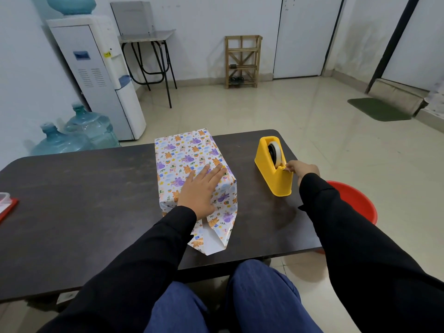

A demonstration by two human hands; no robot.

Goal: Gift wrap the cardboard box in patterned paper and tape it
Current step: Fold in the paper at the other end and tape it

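Observation:
The box (185,157), covered in white paper with purple and orange cartoon animals, lies lengthwise in the middle of the dark table (84,200). Its near end is unsealed, with a pointed paper flap (211,239) lying on the table. My left hand (200,188) rests flat on top of the box, fingers spread, pressing the paper down. To the right stands a yellow tape dispenser (274,169) with a roll of tape in it. My right hand (300,170) pinches the tape end at the dispenser's cutter.
A red-edged object with a clear lid (6,205) sits at the table's left edge. A red plastic tub (355,203) stands on the floor right of the table. Water bottles (79,135) and a water dispenser (96,75) stand beyond the table at left.

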